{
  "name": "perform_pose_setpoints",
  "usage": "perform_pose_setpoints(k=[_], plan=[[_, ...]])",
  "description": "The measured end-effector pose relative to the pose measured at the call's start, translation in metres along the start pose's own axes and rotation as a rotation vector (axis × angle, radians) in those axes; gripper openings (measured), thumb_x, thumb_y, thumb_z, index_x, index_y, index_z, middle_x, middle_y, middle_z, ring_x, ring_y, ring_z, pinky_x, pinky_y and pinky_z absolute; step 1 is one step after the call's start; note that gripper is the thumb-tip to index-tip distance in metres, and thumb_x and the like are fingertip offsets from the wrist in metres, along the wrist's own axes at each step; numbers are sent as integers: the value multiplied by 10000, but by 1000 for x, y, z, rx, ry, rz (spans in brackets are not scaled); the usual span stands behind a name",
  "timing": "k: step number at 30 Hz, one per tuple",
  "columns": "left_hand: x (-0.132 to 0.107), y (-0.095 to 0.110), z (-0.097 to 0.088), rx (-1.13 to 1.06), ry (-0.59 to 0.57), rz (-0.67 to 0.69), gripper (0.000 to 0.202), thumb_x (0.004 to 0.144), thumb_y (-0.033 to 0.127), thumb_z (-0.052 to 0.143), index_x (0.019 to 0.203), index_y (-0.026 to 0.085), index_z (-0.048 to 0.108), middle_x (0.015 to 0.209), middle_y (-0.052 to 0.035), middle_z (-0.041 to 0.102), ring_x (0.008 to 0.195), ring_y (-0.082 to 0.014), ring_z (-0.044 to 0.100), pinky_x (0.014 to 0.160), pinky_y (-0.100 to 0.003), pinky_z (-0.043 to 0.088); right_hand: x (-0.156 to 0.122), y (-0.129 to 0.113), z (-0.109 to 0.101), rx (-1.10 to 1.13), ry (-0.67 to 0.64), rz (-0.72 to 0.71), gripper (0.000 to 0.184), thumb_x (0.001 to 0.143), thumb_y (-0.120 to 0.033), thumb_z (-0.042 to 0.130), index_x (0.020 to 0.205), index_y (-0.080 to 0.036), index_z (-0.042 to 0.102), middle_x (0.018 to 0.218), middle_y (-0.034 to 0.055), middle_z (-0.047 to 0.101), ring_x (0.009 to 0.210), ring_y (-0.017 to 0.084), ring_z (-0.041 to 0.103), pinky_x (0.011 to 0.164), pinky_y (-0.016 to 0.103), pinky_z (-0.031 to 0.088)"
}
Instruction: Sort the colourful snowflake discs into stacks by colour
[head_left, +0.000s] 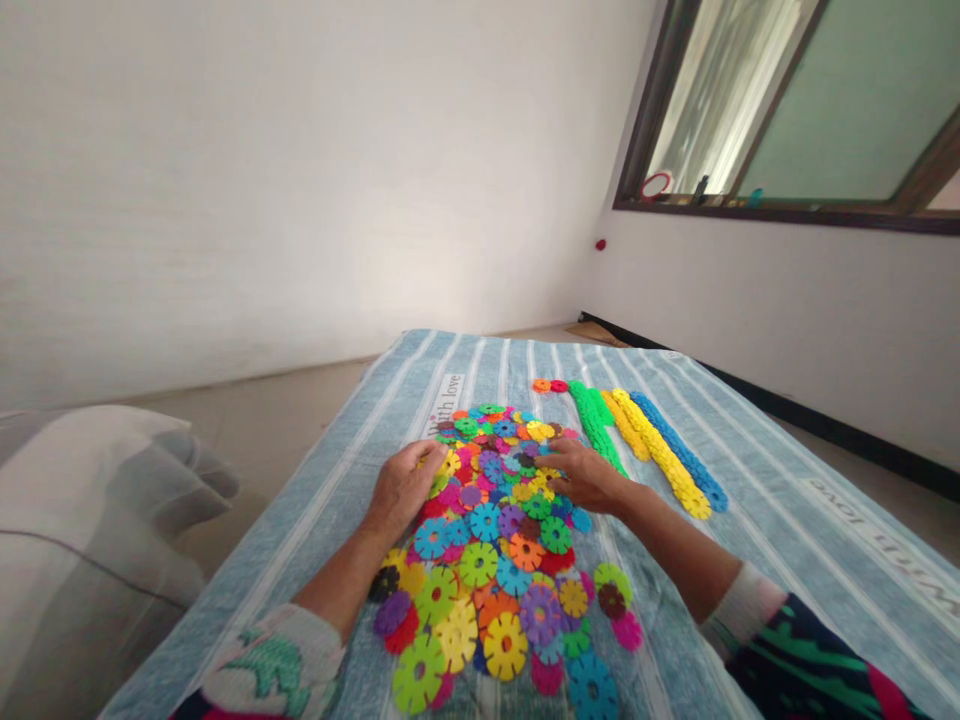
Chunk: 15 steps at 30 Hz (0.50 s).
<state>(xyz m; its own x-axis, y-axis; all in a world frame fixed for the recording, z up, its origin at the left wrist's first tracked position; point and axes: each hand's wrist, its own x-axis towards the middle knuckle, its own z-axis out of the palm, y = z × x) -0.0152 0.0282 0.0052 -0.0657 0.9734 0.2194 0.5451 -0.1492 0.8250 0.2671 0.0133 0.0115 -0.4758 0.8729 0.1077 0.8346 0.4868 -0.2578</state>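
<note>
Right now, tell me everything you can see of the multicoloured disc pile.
The multicoloured disc pile is a loose, overlapping spread of notched, flower-like discs, plastic by their look, in blue, green, yellow, orange, red, pink and purple, with some darker ones. Many show a small central hole. It lies on the striped cloth, mostly flat, with ragged edges. The left hand touches its left side; the right hand is at its right.

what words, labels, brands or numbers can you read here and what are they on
"with love": on the blue striped cloth, just beyond the left hand.
"with love": same cloth, near the right picture edge, upside down and blurry.
Too small or blurred: any marking on the small items on the window sill.
No lettering can be made out on the flower-shaped discs.
</note>
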Motion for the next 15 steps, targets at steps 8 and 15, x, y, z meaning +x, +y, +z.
perform_pose_setpoints(k=[8,15], plan=[[-1,2,-1,14,-19,0,463,754,543,469,928,180,698,996,-53,737,933,-233,661,834,-279,489,4,-2,-18,33,-4,34,138,701,-116,725,827,-151,682,1014,78,634,1021,219,573,878,309,440],[0,3,-1,33,-7,25,465,749,541,469,919,179,706,996,-43,735,932,-230,658,852,-278,477,7,-18,-26,3,-87,77,103,738,-127,662,812,-173,717,845,24,692,794,154,629,687,226,442]])
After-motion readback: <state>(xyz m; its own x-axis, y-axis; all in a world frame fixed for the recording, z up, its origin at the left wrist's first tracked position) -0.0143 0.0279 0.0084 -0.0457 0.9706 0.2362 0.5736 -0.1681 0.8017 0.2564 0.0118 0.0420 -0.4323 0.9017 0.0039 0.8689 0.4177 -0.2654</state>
